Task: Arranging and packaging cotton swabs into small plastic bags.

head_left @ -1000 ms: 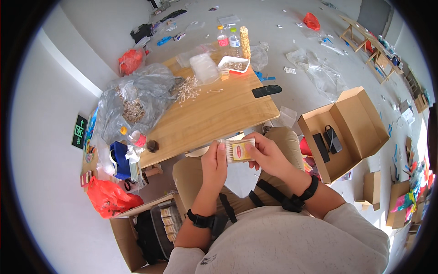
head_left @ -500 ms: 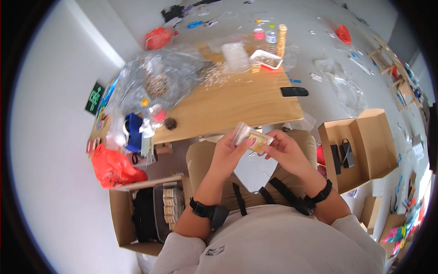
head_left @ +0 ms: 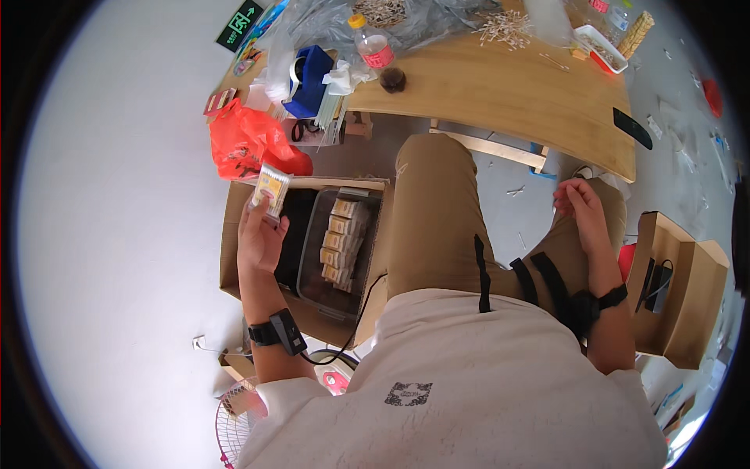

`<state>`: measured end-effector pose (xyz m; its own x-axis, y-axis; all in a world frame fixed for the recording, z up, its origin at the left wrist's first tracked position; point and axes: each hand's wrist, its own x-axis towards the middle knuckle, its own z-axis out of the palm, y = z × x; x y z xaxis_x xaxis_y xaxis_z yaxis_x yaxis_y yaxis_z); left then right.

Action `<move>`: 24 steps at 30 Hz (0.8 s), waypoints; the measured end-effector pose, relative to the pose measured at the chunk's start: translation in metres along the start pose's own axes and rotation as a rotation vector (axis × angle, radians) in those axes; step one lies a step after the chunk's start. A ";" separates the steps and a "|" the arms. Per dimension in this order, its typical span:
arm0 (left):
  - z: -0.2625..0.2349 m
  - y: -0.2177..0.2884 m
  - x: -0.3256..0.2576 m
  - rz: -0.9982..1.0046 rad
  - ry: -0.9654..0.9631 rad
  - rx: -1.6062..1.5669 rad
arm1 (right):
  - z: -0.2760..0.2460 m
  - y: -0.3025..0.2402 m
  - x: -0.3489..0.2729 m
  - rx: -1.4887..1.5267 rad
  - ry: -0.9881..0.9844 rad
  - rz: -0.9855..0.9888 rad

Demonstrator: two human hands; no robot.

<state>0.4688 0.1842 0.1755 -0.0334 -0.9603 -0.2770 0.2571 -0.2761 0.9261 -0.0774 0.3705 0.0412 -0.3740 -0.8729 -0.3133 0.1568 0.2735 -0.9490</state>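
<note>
My left hand [head_left: 262, 241] is raised at the left, closed around a small clear packet of cotton swabs [head_left: 271, 190] with a yellow and white label. It is above the far left part of a cardboard box [head_left: 229, 234], close to a red plastic bag [head_left: 254, 141]. Inside that box sits a clear plastic container [head_left: 311, 270], with several similar swab packets [head_left: 341, 242] stacked in a row, beside something black [head_left: 295, 227]. My right hand [head_left: 580, 207] hangs by my right knee, fingers loosely bent and partly apart, with nothing seen in it.
On the wooden table [head_left: 500, 78] are loose cotton swabs [head_left: 506, 30], a bottle with a yellow cap [head_left: 373, 47], a blue tape dispenser [head_left: 308, 82], a small dark round object [head_left: 392, 80] and a white tray [head_left: 600, 48]. An open cardboard box [head_left: 680, 313] stands at the right.
Both hands held the packet before my lap; now only the left has it, carried left toward the box. The right hand has let go and moved right. My view has turned left.
</note>
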 end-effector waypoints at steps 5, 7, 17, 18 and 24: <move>-0.088 -0.085 0.001 -0.222 0.246 -0.206 | 0.003 0.007 0.006 -0.124 -0.078 0.009; -0.117 -0.129 0.003 -0.274 0.335 -0.309 | 0.002 0.008 0.007 -0.128 -0.086 0.013; -0.267 -0.347 -0.041 -0.671 0.837 -0.642 | -0.002 0.013 0.003 -0.270 -0.141 0.029; -0.322 -0.374 -0.056 -0.471 0.549 0.142 | 0.004 0.019 0.010 -0.254 -0.161 0.026; -0.308 -0.449 -0.034 -0.476 0.243 0.165 | -0.022 0.020 -0.017 -0.438 -0.081 0.014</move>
<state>0.6524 0.3528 -0.3099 0.1199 -0.6966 -0.7074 0.1125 -0.6984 0.7068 -0.0882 0.3994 0.0265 -0.2988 -0.8920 -0.3391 -0.2475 0.4156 -0.8752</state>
